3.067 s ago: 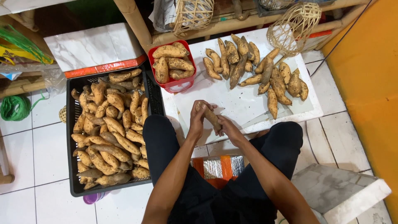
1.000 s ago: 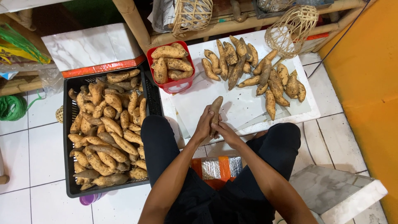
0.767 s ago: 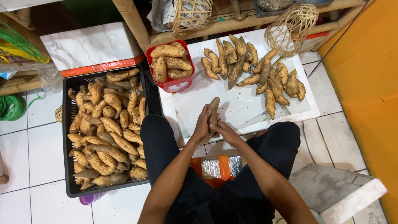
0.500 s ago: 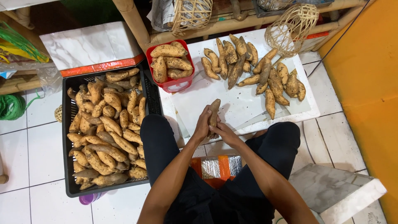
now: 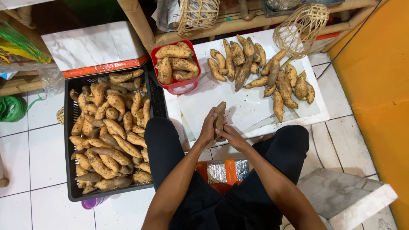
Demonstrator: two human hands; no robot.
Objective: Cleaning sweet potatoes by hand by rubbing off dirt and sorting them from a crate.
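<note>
Brown sweet potato (image 5: pixel 220 115) sits between both my hands, pointing up and away from me, over the near edge of the white board (image 5: pixel 247 106). My left hand (image 5: pixel 208 127) grips its left side, fingers wrapped round the lower half. My right hand (image 5: pixel 230 135) closes on the bottom end from the right and below; whether it also holds a tool I can't tell. Both hands touch the potato and each other.

Just left of my left knee is the black crate (image 5: pixel 70 140), full of sweet potatoes. Beyond my hands, a red tub (image 5: pixel 179 86) holds a few more, and a loose pile of potatoes (image 5: pixel 260 72) lies on the far side of the board, well apart from my hands. Wicker basket (image 5: pixel 300 30) stands behind that pile. Foil-and-orange packet (image 5: pixel 223 171) lies on the floor between my knees.

Both forearms reach forward from my lap, converging, elbows in by my thighs.
</note>
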